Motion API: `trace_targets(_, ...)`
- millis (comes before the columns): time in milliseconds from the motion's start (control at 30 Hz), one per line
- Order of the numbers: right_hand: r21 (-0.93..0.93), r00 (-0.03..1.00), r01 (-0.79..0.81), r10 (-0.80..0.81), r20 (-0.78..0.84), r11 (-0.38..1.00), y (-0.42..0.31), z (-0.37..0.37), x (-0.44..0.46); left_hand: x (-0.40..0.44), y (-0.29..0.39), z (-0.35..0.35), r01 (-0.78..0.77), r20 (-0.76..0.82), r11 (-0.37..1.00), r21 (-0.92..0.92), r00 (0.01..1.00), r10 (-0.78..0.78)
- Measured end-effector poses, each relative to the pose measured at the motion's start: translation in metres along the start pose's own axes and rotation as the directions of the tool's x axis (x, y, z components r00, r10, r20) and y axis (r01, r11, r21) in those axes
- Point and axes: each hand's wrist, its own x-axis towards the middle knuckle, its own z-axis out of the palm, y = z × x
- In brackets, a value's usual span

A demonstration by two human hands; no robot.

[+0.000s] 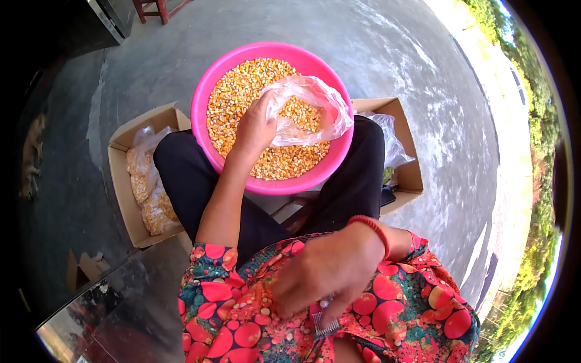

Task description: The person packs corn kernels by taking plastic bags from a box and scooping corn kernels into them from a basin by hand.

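Note:
A pink basin (pixel 203 140) full of corn kernels (pixel 238 85) rests at my knees. My left hand (pixel 256 126) is closed on the left rim of a clear plastic bag (pixel 339 115), whose mouth is open above the kernels, with some kernels inside. My right hand (pixel 330 266), with a red band at its wrist, is close to the chest of my patterned shirt, its fingers bent and blurred. Just under its fingertips a small grey ribbed item (pixel 325 327) lies against the shirt; whether the hand touches it is unclear.
On the left, a cardboard box (pixel 124 193) holds bags of corn. Another cardboard box (pixel 407 130) on the right holds clear plastic and a dark object. Red stool legs (pixel 162 11) stand at the top left. An animal (pixel 31 154) lies at the far left.

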Motion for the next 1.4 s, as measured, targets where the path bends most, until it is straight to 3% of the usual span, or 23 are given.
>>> trace_targets(100,0.052,0.991,-0.028,0.021,0.136,0.998,-0.013,0.012,0.011,-0.002,0.001,-0.002,0.036,0.007,0.999,-0.011,0.999,-0.036)
trace_targets(133,0.049,0.991,-0.028,0.022,0.136,0.998,-0.013,0.016,0.012,-0.001,0.001,-0.002,0.033,0.006,0.999,-0.011,0.999,-0.033)
trace_targets(200,0.173,0.98,0.155,-0.174,0.097,0.973,-0.008,0.024,0.014,-0.002,0.0,-0.002,0.025,0.006,1.0,-0.002,1.0,-0.025)
trace_targets(333,0.119,0.987,0.126,-0.136,0.084,0.985,-0.004,0.042,0.013,0.0,0.001,0.0,0.038,0.022,0.999,0.008,0.999,-0.038)
trace_targets(433,0.262,0.985,0.168,-0.169,-0.02,0.95,0.003,0.048,0.019,-0.001,0.002,-0.001,0.024,0.019,1.0,0.015,1.0,-0.024)
trace_targets(500,0.369,0.969,0.143,-0.206,0.138,0.918,0.01,0.043,0.024,-0.001,0.004,-0.002,0.045,0.037,0.999,0.006,0.998,-0.045)
trace_targets(567,0.398,0.971,0.146,-0.208,0.116,0.906,0.015,0.043,0.026,-0.002,0.003,-0.001,0.038,0.034,0.999,0.012,0.999,-0.038)
trace_targets(633,0.275,0.99,0.086,-0.113,0.085,0.958,0.011,0.042,0.024,-0.002,0.001,-0.002,0.034,0.029,0.999,0.02,0.999,-0.035)
trace_targets(667,0.115,0.997,0.063,-0.067,0.026,0.991,0.003,0.043,0.022,-0.001,0.0,-0.003,0.044,0.032,0.999,-0.005,0.999,-0.044)
trace_targets(700,0.117,0.997,0.064,-0.068,0.026,0.991,-0.006,0.045,0.024,-0.001,0.0,-0.002,0.053,0.035,0.998,-0.029,0.998,-0.052)
trace_targets(767,-0.29,0.987,-0.156,0.141,-0.072,0.944,-0.025,0.057,0.031,0.0,-0.001,0.001,0.049,0.04,0.999,-0.016,0.998,-0.048)
trace_targets(800,-0.303,0.981,-0.139,0.09,-0.172,0.943,-0.027,0.065,0.036,0.001,-0.001,0.002,0.042,0.039,0.999,-0.003,0.998,-0.042)
trace_targets(1033,-0.325,0.974,-0.177,0.118,-0.193,0.929,-0.019,0.077,0.059,-0.001,-0.005,0.004,-0.013,0.026,1.0,0.017,1.0,0.012)
trace_targets(1067,-0.367,0.992,-0.128,0.118,-0.049,0.921,-0.025,0.058,0.05,-0.002,-0.004,0.002,-0.006,0.022,1.0,0.003,1.0,0.006)
trace_targets(1200,-0.31,0.999,-0.03,0.04,0.028,0.95,-0.029,0.043,0.021,0.0,-0.003,0.001,-0.004,0.006,1.0,-0.009,1.0,0.004)
trace_targets(1400,-0.403,0.976,-0.033,0.116,0.182,0.915,-0.042,0.034,0.038,0.0,0.0,0.0,0.031,0.034,0.999,-0.011,0.999,-0.031)
